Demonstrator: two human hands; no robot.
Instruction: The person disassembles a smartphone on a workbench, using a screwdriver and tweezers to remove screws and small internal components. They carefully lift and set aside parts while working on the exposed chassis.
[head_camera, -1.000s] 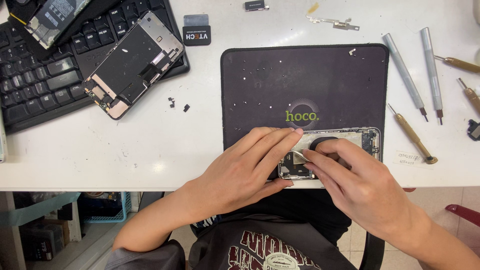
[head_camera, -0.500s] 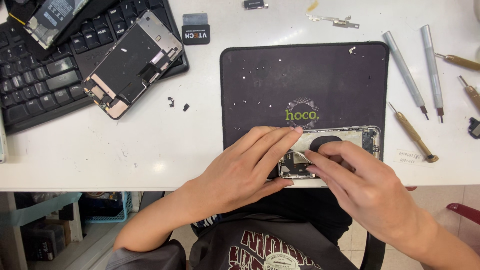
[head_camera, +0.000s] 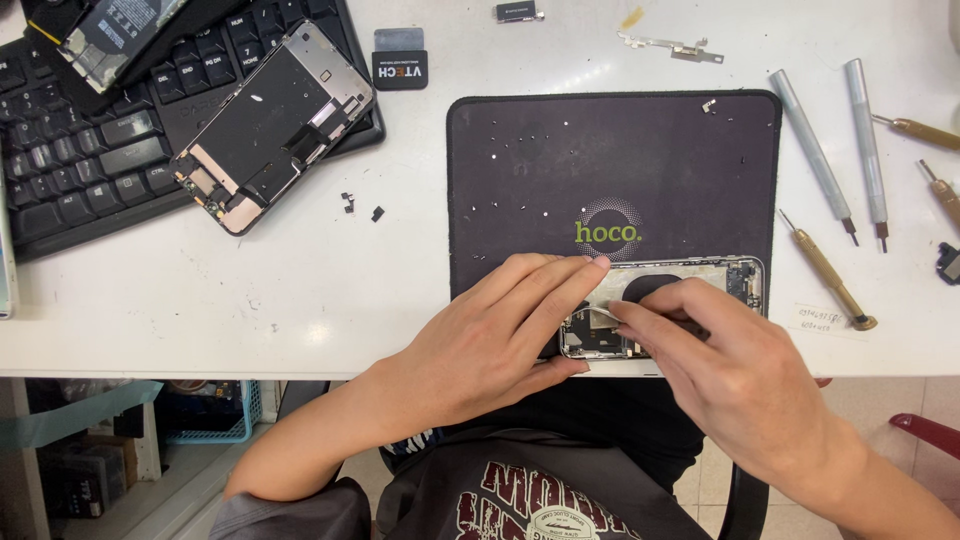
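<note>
An opened phone housing (head_camera: 742, 276) lies at the near edge of a dark work mat (head_camera: 600, 150), its inner parts facing up. My left hand (head_camera: 500, 335) lies flat across the housing's left half and holds it down, fingers stretched out to the right. My right hand (head_camera: 725, 375) comes in from the right, thumb and forefinger pinched on a small pale strip (head_camera: 600, 316) inside the housing. Both hands hide most of the housing's middle.
A removed phone screen assembly (head_camera: 270, 125) rests on a black keyboard (head_camera: 80, 150) at the back left. Several screwdrivers (head_camera: 825, 270) lie right of the mat. Tiny screws dot the mat, and small black parts (head_camera: 362, 208) lie left of it. A metal bracket (head_camera: 670, 46) lies at the back.
My right hand's pinched fingertips have edged slightly left and down inside the housing. The left hand has stayed where it was.
</note>
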